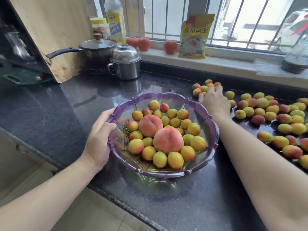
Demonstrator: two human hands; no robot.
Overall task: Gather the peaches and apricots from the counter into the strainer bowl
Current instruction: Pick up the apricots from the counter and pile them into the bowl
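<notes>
A home kitchen; a dark speckled stone bench (66, 104) runs under a barred window (175, 19); a lidded saucepan (98, 47) and a steel lidded pot (125, 64) stand at the back beside a leaning wooden cutting board (55, 35); a cooking oil bottle (115, 19), a jar (100, 27), tomatoes (143, 44) and a yellow food packet (195, 35) sit along the sill; a parked car (293, 29) shows outside.

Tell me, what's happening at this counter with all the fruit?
A person is gathering fruit into a purple strainer bowl. The left hand grips the bowl's rim, steadying it, while the right hand reaches over a small cluster of apricots on the dark counter. The bowl already holds two peaches and a good many apricots, but plenty more are scattered on the counter to the right.
</notes>
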